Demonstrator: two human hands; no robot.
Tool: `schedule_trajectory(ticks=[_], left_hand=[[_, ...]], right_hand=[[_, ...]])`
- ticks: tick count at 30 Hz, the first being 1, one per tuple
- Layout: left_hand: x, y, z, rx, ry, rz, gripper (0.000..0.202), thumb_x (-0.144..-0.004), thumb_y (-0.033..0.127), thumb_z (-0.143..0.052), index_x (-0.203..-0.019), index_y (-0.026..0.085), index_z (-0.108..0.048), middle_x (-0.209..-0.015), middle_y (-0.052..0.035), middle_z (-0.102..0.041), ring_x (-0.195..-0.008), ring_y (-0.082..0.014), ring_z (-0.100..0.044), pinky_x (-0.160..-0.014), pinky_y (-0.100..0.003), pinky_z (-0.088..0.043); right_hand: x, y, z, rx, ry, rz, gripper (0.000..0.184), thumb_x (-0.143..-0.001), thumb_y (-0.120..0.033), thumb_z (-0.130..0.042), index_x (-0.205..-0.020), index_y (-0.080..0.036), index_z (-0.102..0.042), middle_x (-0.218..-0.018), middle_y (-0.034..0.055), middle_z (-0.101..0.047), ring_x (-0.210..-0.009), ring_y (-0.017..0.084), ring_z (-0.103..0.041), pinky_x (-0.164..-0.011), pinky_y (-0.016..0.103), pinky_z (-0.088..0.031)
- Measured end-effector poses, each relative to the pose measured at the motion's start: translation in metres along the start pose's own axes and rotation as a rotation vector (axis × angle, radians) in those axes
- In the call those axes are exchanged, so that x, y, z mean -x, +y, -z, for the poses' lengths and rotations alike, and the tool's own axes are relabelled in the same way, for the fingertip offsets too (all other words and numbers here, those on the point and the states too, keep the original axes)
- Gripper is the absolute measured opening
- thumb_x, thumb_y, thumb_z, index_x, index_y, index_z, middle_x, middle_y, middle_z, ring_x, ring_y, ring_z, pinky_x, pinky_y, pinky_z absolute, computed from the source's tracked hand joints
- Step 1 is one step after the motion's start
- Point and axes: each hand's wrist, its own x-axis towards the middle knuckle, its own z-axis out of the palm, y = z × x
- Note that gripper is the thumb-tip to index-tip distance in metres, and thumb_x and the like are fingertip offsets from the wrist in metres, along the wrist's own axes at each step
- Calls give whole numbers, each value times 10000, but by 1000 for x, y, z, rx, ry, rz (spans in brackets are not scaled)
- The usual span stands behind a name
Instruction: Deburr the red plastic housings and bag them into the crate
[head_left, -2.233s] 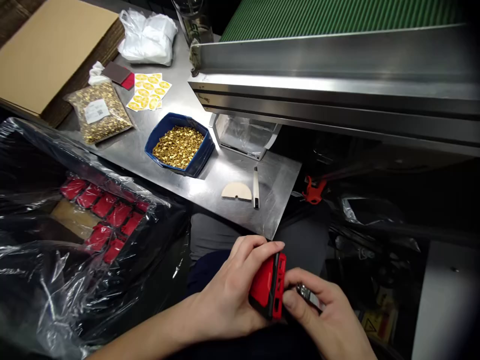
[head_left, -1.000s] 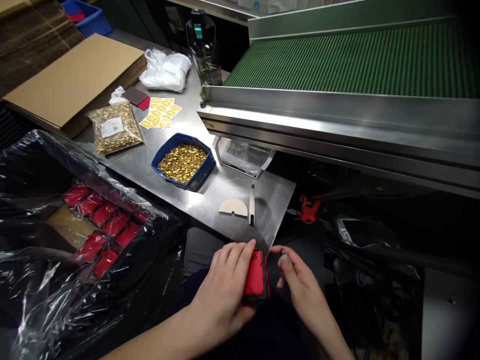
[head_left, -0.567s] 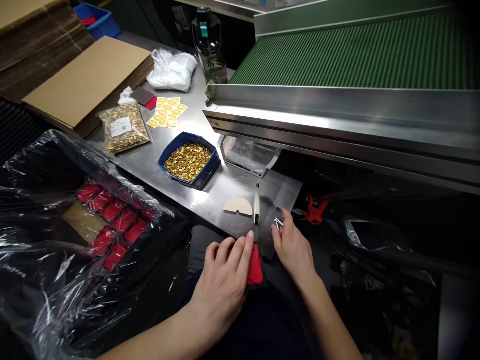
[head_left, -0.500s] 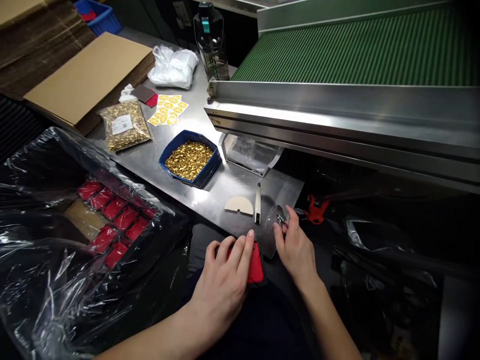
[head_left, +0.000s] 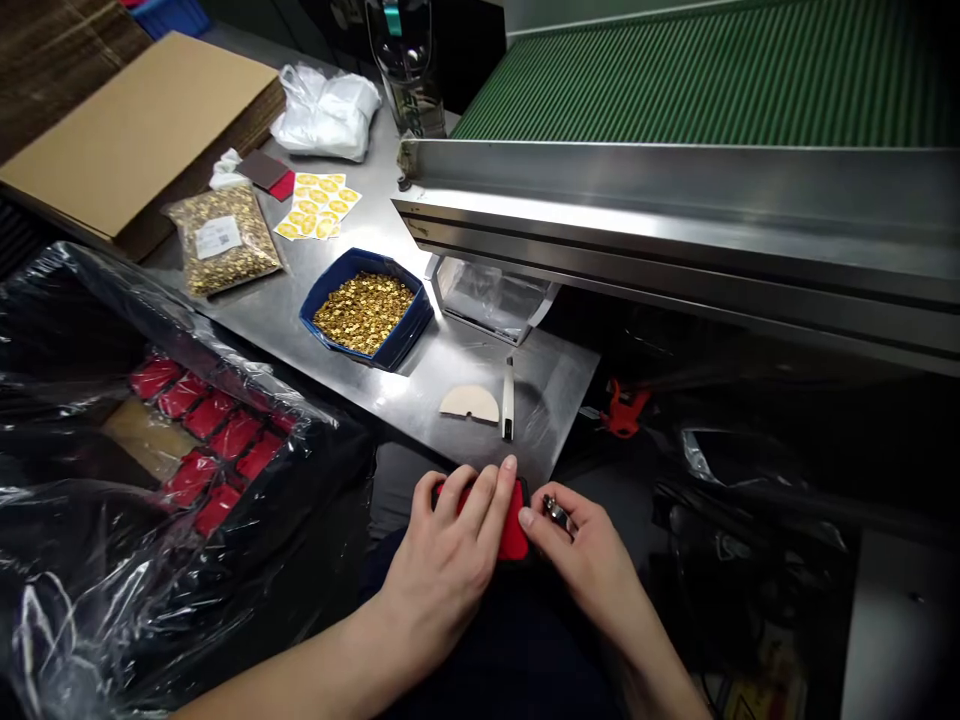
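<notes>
My left hand (head_left: 450,545) lies over a small red flat piece with a dark rim (head_left: 514,542) above my lap, fingers close together across its top; the thumb is hidden. Close by on the right, my right hand (head_left: 592,550) pinches a small shiny metal tool (head_left: 556,511) between thumb and bent fingers, near the piece's right edge. What kind of tool it is does not show clearly. Just beyond both hands, a white utility knife (head_left: 508,400) and a cream half-round pad (head_left: 469,403) rest on the metal table (head_left: 412,425).
A blue bin (head_left: 409,345) of small gold metal parts stands on the table, with a clear bag of them (head_left: 229,240), sticker sheets (head_left: 319,205) and a bottle (head_left: 412,100) behind. Red pieces (head_left: 208,415) fill part of a plastic-lined box at left. A green conveyor (head_left: 675,85) rises at right.
My right hand has drawn the metal tool back from the table's edge, down towards the red piece. My left hand stays on the piece. The view has shifted slightly.
</notes>
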Motion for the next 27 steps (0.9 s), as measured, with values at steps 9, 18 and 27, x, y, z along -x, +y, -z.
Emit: schedule_trajectory(ticks=[9,18,27], left_hand=[[4,-5,4,280,-59,-16,863,-864,105,-549,-1602,143,-103,-1532,-130,-443,-1318,-346,-382,-1108,-569,-319],[-4,-16,-18,1958,-210,217,1046,-738,602,-799,-1526,243,-211,-1429,-197,-510,-1277,-356,-565,-1085,-552,-444],[0,-12,-30,2327,-202,314,804,-832,729,-625,-1385,150,-557,-1488,-201,-500,-1378,-385,-478,-1156,-557,-383]], right_hand=[[-34,44,35,-109,448,-40,365,-884,-550,-627,-902,-186,-650,-638,-55,-455,-575,125,-462,-637,276,-473],[13,33,19,-16,320,73,375,-952,-528,-590,-767,-202,-585,-667,-31,-515,-633,132,-470,-608,264,-361],[42,16,0,170,313,488,304,-938,-517,-636,-1062,-240,-629,-609,-74,-439,-482,108,-397,-458,242,-318]])
